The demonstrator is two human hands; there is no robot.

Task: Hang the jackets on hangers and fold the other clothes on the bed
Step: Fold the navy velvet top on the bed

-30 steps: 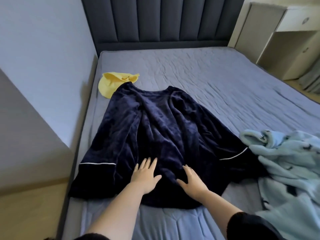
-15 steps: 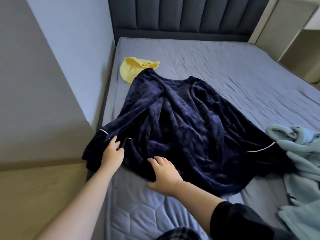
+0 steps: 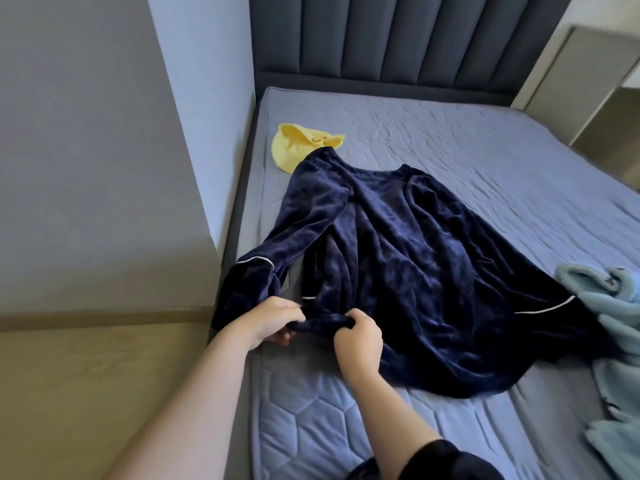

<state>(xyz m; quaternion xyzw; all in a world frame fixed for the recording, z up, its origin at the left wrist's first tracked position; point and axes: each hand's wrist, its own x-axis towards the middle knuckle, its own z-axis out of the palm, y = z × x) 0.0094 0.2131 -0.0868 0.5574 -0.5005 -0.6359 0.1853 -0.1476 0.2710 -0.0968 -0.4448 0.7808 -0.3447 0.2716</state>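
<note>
1. Wide bare mattress (image 3: 485, 161) between navy top (image 3: 415, 258) and headboard (image 3: 398, 39), open to a reach.
2. Hemmed in at left by wall (image 3: 194, 133) hard against the mattress edge.
3. Blocked at right by pale blue fleece heap (image 3: 609, 341); at far left corner by yellow cloth (image 3: 294, 147).
4. Bare quilting at near edge too.

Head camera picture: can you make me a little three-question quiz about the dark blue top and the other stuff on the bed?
1. True or false: the left hand and the right hand both grip the lower edge of the navy velvet top.
2. What does the top's far shoulder lie against? A) a yellow garment B) a red sock C) a book
3. Fill in: seen from the person, the light blue fleece garment lies to the top's ____.
Key: 1 true; 2 A; 3 right.
</note>
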